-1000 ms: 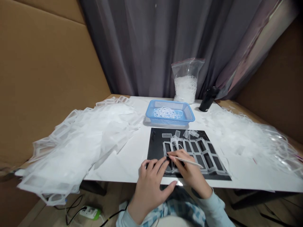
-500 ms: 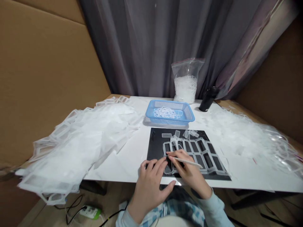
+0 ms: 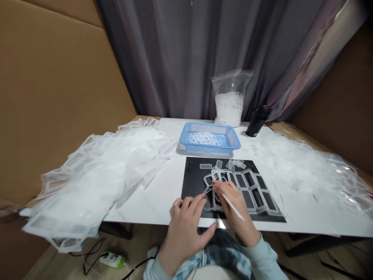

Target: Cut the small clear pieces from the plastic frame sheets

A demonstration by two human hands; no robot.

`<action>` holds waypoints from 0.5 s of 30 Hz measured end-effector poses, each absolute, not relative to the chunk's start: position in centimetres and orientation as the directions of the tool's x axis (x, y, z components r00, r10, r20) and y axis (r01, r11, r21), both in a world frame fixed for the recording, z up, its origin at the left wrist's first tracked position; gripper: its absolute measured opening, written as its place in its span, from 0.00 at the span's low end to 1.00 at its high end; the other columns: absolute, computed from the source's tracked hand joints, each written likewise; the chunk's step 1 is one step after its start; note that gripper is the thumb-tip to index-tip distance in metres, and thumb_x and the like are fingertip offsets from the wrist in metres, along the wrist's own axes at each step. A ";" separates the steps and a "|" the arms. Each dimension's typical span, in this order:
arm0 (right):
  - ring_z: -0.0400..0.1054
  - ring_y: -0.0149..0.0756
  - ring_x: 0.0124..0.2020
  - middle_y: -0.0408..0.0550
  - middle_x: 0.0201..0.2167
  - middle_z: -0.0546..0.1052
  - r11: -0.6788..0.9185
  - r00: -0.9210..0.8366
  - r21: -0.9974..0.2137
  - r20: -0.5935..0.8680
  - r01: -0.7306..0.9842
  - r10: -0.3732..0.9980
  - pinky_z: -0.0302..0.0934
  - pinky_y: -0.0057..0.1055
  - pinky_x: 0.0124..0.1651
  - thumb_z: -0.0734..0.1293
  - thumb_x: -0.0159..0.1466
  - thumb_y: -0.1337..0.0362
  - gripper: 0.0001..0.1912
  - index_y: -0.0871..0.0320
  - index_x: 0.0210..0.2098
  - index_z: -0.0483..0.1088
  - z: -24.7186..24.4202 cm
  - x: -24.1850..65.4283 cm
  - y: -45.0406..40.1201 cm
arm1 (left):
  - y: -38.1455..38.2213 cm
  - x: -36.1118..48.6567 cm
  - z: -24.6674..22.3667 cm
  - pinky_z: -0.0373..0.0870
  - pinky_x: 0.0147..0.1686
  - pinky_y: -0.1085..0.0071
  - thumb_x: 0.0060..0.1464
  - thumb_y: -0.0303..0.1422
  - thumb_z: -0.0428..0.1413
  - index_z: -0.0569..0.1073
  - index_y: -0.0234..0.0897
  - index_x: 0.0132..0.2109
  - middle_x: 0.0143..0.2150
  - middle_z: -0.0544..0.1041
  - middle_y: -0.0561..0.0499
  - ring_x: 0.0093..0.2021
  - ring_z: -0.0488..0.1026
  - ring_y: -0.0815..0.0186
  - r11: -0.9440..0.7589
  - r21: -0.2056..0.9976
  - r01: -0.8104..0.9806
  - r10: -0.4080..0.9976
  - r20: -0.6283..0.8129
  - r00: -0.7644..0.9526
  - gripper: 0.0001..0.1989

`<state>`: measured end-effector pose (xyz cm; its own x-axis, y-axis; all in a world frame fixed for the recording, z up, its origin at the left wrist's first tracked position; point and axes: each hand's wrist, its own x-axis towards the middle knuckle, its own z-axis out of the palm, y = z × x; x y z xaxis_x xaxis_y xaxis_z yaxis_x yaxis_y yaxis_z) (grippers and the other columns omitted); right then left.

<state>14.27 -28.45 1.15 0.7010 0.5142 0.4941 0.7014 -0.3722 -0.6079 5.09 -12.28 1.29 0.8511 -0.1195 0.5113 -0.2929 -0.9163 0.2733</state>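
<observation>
A black mat (image 3: pixel 192 182) lies at the table's front edge with a translucent sheet of rectangular frames (image 3: pixel 247 192) on it. My right hand (image 3: pixel 233 206) is closed around a thin white stick-like tool (image 3: pixel 234 208), its fingertips at the sheet's left part, where a loop of the plastic is raised. My left hand (image 3: pixel 186 221) rests with fingers spread on the mat's front left, fingertips by the sheet's left edge. Several small clear rectangles (image 3: pixel 206 166) lie along the mat's back edge.
Behind the mat stands a blue basket (image 3: pixel 210 148) with thin white frames inside. A zip bag (image 3: pixel 229 109) and a black bottle (image 3: pixel 256 123) stand farther back. Translucent plastic sheets (image 3: pixel 96 182) heap the left; tangled plastic pieces (image 3: pixel 309 167) cover the right.
My right hand has moved slightly up and to the right, and the tool points more steeply toward me. The sheet's left part has lifted and shifted. My left hand has barely moved.
</observation>
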 end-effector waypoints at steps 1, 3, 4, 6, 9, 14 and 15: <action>0.67 0.45 0.51 0.53 0.50 0.75 -0.361 0.738 -0.649 0.525 0.670 0.425 0.65 0.42 0.52 0.57 0.72 0.68 0.12 0.57 0.48 0.70 1.2 14.2 -28.5 | -12.3 5.1 1.3 0.52 0.51 0.57 0.61 0.45 0.55 0.71 0.36 0.53 0.56 0.74 0.48 0.48 0.68 0.58 -0.915 0.274 -0.296 -0.119 0.517 0.848 0.21; 0.70 0.43 0.50 0.52 0.50 0.75 -0.340 0.801 -0.727 0.566 0.596 0.194 0.66 0.41 0.52 0.59 0.72 0.64 0.12 0.56 0.49 0.72 1.4 14.0 -28.7 | -12.3 5.1 1.3 0.52 0.50 0.58 0.61 0.46 0.55 0.70 0.37 0.55 0.56 0.74 0.49 0.47 0.68 0.59 -0.915 0.271 -0.299 -0.121 0.523 0.844 0.22; 0.71 0.43 0.49 0.52 0.49 0.76 -0.332 0.824 -0.768 0.563 0.548 0.056 0.66 0.40 0.52 0.60 0.72 0.62 0.12 0.56 0.49 0.72 1.6 13.9 -28.8 | -12.2 5.1 1.3 0.52 0.50 0.58 0.61 0.46 0.55 0.69 0.37 0.56 0.56 0.74 0.50 0.47 0.67 0.59 -0.917 0.267 -0.297 -0.121 0.522 0.844 0.22; 0.73 0.41 0.44 0.52 0.48 0.76 -0.266 0.831 -0.853 0.509 0.450 -0.227 0.67 0.40 0.51 0.62 0.71 0.59 0.13 0.57 0.49 0.73 2.0 13.7 -28.9 | -12.3 5.1 1.3 0.52 0.50 0.58 0.61 0.46 0.54 0.68 0.37 0.58 0.56 0.74 0.51 0.47 0.68 0.60 -0.919 0.264 -0.291 -0.119 0.518 0.847 0.24; 0.73 0.40 0.42 0.53 0.48 0.76 -0.085 0.789 -0.918 0.378 0.387 -0.484 0.68 0.42 0.52 0.64 0.69 0.56 0.14 0.59 0.46 0.72 2.4 13.7 -29.1 | -12.4 5.1 1.3 0.52 0.50 0.58 0.62 0.46 0.54 0.67 0.37 0.60 0.54 0.75 0.50 0.46 0.68 0.61 -0.919 0.279 -0.278 -0.097 0.522 0.848 0.25; 0.74 0.41 0.43 0.54 0.48 0.76 0.019 0.840 -0.933 0.315 0.359 -0.441 0.68 0.43 0.51 0.67 0.67 0.54 0.14 0.59 0.43 0.72 2.4 13.9 -29.1 | -12.6 5.0 1.1 0.52 0.48 0.57 0.63 0.43 0.53 0.70 0.39 0.57 0.50 0.76 0.49 0.45 0.70 0.60 -0.922 0.307 -0.237 -0.032 0.548 0.836 0.20; 0.74 0.41 0.43 0.54 0.49 0.76 0.016 0.824 -0.928 0.323 0.373 -0.466 0.68 0.43 0.52 0.67 0.67 0.55 0.14 0.59 0.44 0.71 2.4 14.0 -29.1 | -12.6 5.0 1.1 0.52 0.48 0.57 0.63 0.42 0.53 0.71 0.39 0.55 0.50 0.76 0.49 0.46 0.70 0.59 -0.922 0.313 -0.228 -0.020 0.550 0.835 0.18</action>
